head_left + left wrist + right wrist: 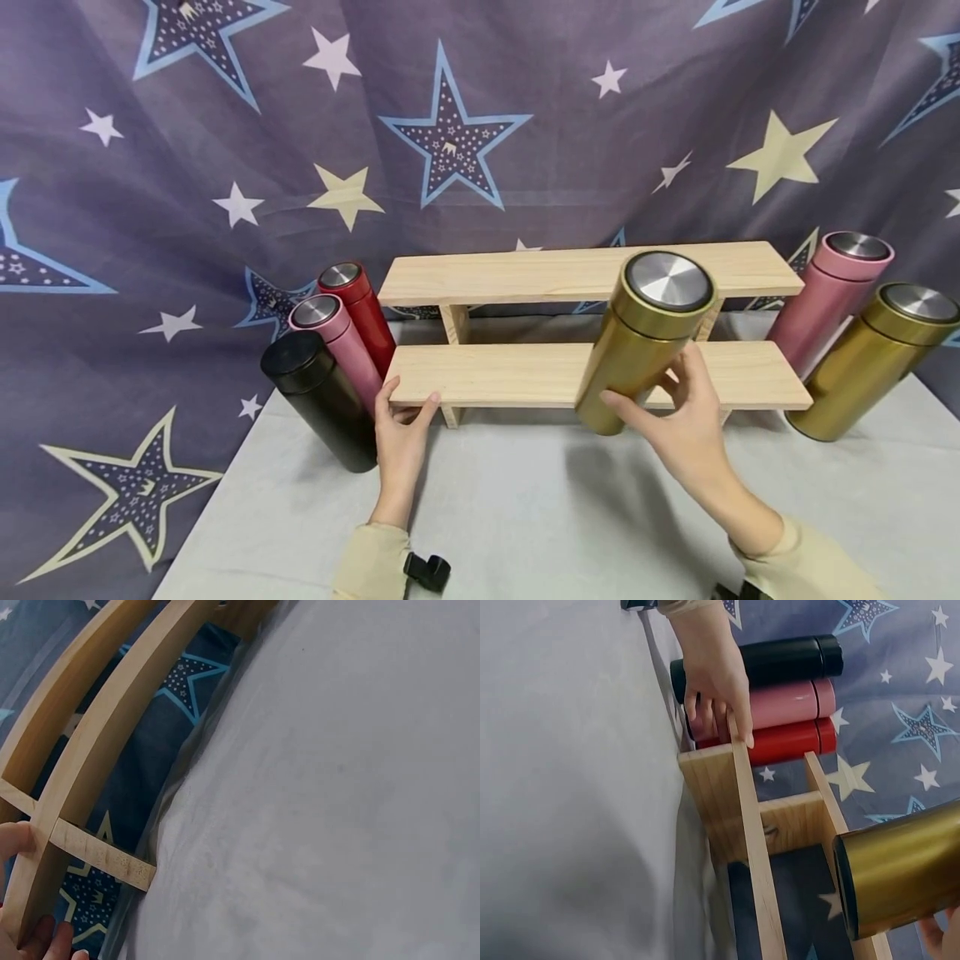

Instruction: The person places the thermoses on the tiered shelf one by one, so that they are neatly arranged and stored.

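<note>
A two-tier wooden shelf (487,372) stands on the table. My left hand (402,435) grips the left end of its lower board, thumb and fingers on either side of the plank, as the left wrist view also shows. In my right hand (686,425) is a gold thermos flask (637,350) with a silver-topped lid, held near its lower half. The flask leans slightly and hangs in front of the lower board, its shadow falling on the cloth below. In the right wrist view, the flask's dark base (846,887) faces the shelf.
Left of the shelf stand a black flask (322,400), a pink flask (351,350) and a red flask (367,312). Another pink flask (828,300) and a second gold flask (873,367) stand at the right. A star-patterned curtain (570,167) hangs behind the cloth-covered table (495,517).
</note>
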### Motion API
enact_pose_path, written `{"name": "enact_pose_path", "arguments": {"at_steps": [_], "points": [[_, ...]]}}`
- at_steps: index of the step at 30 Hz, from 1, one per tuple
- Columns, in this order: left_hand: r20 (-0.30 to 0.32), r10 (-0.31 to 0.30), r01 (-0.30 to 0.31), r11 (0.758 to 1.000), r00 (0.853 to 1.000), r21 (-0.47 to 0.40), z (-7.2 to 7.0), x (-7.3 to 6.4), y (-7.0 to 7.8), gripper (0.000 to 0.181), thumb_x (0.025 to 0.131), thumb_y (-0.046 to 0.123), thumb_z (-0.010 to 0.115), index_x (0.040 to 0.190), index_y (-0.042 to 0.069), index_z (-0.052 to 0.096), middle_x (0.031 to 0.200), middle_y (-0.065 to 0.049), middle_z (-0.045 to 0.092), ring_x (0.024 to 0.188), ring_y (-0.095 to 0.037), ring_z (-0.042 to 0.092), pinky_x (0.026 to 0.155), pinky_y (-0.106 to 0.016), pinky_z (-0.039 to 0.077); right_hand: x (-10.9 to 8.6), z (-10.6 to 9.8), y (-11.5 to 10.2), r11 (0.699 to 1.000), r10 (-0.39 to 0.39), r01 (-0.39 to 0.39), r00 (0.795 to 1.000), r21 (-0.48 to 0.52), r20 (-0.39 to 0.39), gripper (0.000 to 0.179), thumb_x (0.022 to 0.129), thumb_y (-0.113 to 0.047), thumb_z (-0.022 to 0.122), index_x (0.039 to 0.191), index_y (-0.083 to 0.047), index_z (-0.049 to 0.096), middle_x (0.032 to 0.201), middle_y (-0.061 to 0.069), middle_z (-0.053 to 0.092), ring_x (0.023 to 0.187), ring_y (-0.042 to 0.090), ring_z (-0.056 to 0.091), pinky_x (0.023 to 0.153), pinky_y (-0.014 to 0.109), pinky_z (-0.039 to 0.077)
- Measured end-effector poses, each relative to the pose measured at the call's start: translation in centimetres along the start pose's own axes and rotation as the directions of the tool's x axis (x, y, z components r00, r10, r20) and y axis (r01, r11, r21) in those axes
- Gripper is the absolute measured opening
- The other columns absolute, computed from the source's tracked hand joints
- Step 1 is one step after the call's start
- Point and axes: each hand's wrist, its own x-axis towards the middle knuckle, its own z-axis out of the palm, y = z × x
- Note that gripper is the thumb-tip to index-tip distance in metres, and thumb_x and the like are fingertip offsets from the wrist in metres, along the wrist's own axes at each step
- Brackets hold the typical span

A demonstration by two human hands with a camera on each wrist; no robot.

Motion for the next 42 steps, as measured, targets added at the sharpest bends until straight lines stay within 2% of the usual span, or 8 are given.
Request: {"name": "enact_pose_path", "arguments": {"at_steps": [7, 18, 24, 29, 38, 42], "points": [[-0.009, 0.006, -0.006, 1.0, 1.0, 0.003, 0.0, 0.0, 0.0, 0.072, 0.085, 0.031, 0.08, 0.144, 0.016, 0.043, 0.115, -0.013, 0.062, 0.101, -0.024, 0.061, 0.075, -0.024, 0.043, 0.8, 2.1, 0.8, 1.0, 0.027, -0.028, 0.997, 0.011, 0.072, 0.083, 0.072, 0.01, 0.082, 0.144, -0.011, 0.046, 0.133, 0.001, 0.052, 0.119, 0.017, 0.05, 0.094, 0.026, 0.044], [0.0, 0.007, -0.007, 1.0, 1.0, 0.03, 0.0, -0.1, -0.3, 0.072, 0.085, 0.035, 0.079, 0.145, 0.018, 0.042, 0.119, -0.013, 0.061, 0.105, -0.026, 0.061, 0.08, -0.033, 0.043, 2.3, 5.9, 1.0, 0.996, 0.065, -0.071, 0.991, 0.046, 0.114, 0.079, 0.074, -0.001, 0.085, 0.142, -0.017, 0.047, 0.129, -0.002, 0.053, 0.111, 0.018, 0.051, 0.094, 0.034, 0.044], [0.002, 0.014, -0.014, 0.999, 1.0, 0.038, 0.0, -0.1, -0.3, 0.072, 0.085, 0.035, 0.079, 0.145, 0.018, 0.043, 0.119, -0.014, 0.061, 0.106, -0.027, 0.061, 0.082, -0.036, 0.042, 3.8, 7.5, 1.0, 0.997, 0.039, -0.047, 0.989, 0.056, 0.142, 0.077, 0.076, -0.006, 0.085, 0.142, -0.019, 0.047, 0.125, 0.001, 0.056, 0.111, 0.014, 0.053, 0.092, 0.04, 0.044], [0.007, 0.018, -0.018, 0.999, 1.0, 0.044, 0.2, 0.0, -0.4, 0.071, 0.085, 0.036, 0.079, 0.144, 0.019, 0.043, 0.119, -0.013, 0.061, 0.106, -0.027, 0.061, 0.083, -0.037, 0.041, 4.8, 8.6, 0.9, 0.998, 0.03, -0.037, 0.989, 0.044, 0.147, 0.081, 0.076, -0.01, 0.087, 0.145, -0.021, 0.045, 0.126, 0.002, 0.055, 0.108, 0.016, 0.053, 0.09, 0.04, 0.044], [-0.006, 0.031, -0.031, 0.999, 1.0, 0.021, 0.2, -0.1, -0.3, 0.071, 0.085, 0.033, 0.08, 0.144, 0.017, 0.044, 0.116, -0.014, 0.063, 0.101, -0.025, 0.063, 0.078, -0.028, 0.044, 7.0, 10.6, 0.5, 0.999, -0.021, 0.015, 0.989, 0.039, 0.149, 0.084, 0.076, -0.017, 0.087, 0.147, -0.022, 0.043, 0.129, 0.001, 0.055, 0.113, 0.017, 0.053, 0.093, 0.04, 0.046], [-0.009, 0.031, -0.031, 0.999, 0.999, 0.019, 0.1, -0.1, -0.1, 0.071, 0.085, 0.033, 0.081, 0.143, 0.017, 0.044, 0.118, -0.014, 0.062, 0.103, -0.027, 0.063, 0.079, -0.03, 0.043, 8.3, 11.6, 0.1, 0.999, -0.026, 0.02, 0.988, 0.043, 0.154, 0.086, 0.077, -0.019, 0.086, 0.149, -0.023, 0.041, 0.129, 0.002, 0.055, 0.114, 0.017, 0.052, 0.092, 0.04, 0.046]]}}
